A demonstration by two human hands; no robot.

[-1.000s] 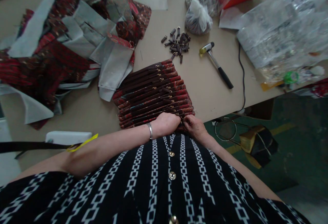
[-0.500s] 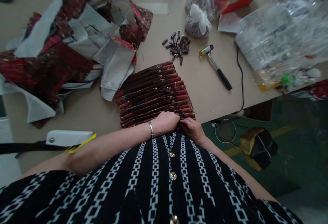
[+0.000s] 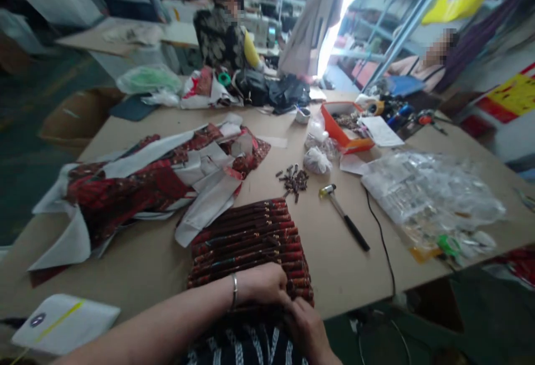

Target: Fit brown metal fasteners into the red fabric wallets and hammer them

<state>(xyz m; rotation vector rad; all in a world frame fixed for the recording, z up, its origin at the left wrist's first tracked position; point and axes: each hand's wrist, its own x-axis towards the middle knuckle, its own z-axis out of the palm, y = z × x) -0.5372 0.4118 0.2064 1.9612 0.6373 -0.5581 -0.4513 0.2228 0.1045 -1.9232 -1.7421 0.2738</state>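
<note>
A row of dark red patterned zippered fabric pieces (image 3: 251, 237), with brown zips and small brass pulls, lies at the table's near edge. My left hand (image 3: 267, 284), with a silver bangle at the wrist, reaches across its near end, fingers closed. My right hand (image 3: 307, 320) meets it at the right corner, fingers pinched together. What they pinch is small and hidden between the fingers. Beyond the row lies a pile of small dark metal-ended pieces (image 3: 296, 180). A hammer (image 3: 349, 224) with a black grip rests to the right.
Red patterned fabric with pale backing (image 3: 137, 186) is heaped left. Clear plastic bags (image 3: 418, 192) lie right, beside a black cord (image 3: 382, 231). Behind are a tied bag (image 3: 317, 160) and an orange box (image 3: 355, 145). A co-worker (image 3: 221, 30) sits across the table.
The view has tilted up, bringing the far table and room into sight. Both hands stay together at the near right corner of the row, fingers still closed.
</note>
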